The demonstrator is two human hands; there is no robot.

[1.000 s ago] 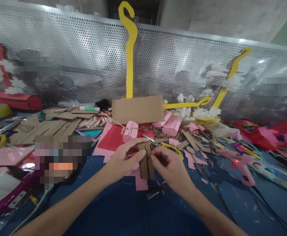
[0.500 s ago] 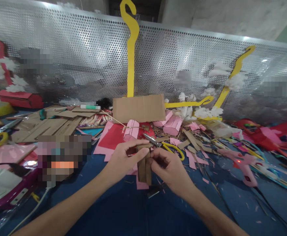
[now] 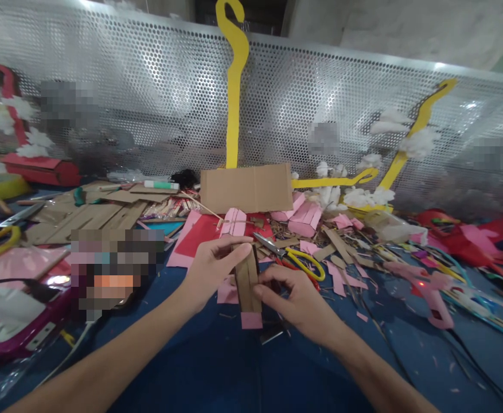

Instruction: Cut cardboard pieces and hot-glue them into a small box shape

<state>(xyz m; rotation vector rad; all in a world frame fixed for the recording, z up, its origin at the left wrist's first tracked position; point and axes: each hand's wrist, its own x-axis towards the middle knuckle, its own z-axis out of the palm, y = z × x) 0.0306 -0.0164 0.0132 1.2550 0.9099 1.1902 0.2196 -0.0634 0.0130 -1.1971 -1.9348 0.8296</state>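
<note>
Turning since earlier, the cardboard piece (image 3: 246, 282) is presenting its edge to my right hand (image 3: 296, 295), whose closure I cannot tell; my left hand (image 3: 209, 268) is pinching its top.

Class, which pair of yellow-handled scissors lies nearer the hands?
The scissors just beyond the right hand, near the middle of the picture; the other pair lies far off towards the left edge.

perforated metal panel (image 3: 182, 86), concrete wall (image 3: 397, 34)
</note>
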